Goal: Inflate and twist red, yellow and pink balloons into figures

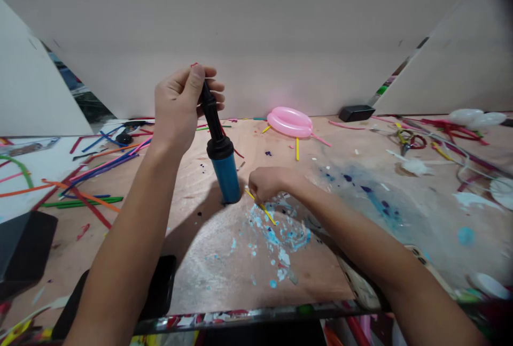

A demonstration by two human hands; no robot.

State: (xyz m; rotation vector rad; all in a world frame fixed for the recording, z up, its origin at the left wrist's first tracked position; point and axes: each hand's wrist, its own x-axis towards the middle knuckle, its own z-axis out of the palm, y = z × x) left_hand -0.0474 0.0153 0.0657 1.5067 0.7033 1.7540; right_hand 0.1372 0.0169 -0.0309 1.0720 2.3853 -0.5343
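Note:
A hand pump (pixel 226 169) with a blue barrel and black top stands on the wooden table, leaning slightly left. My left hand (pixel 186 97) is closed around the pump's black upper end, and a bit of red shows above its thumb. On the table just right of the pump's base, my right hand (pixel 265 184) is closed, its fingertips hidden. A thin yellow strip (pixel 266 214) comes out from under it towards the front. Behind lies a pink inflated balloon (pixel 289 122) with yellow pieces beside it.
Uninflated coloured balloons (pixel 96 169) lie scattered at the left. At the right are scissors (pixel 405 140), white balloons (pixel 476 117) and cables. A black box (pixel 356 113) stands near the back wall. A dark phone (pixel 162 284) lies at the front edge by my left forearm.

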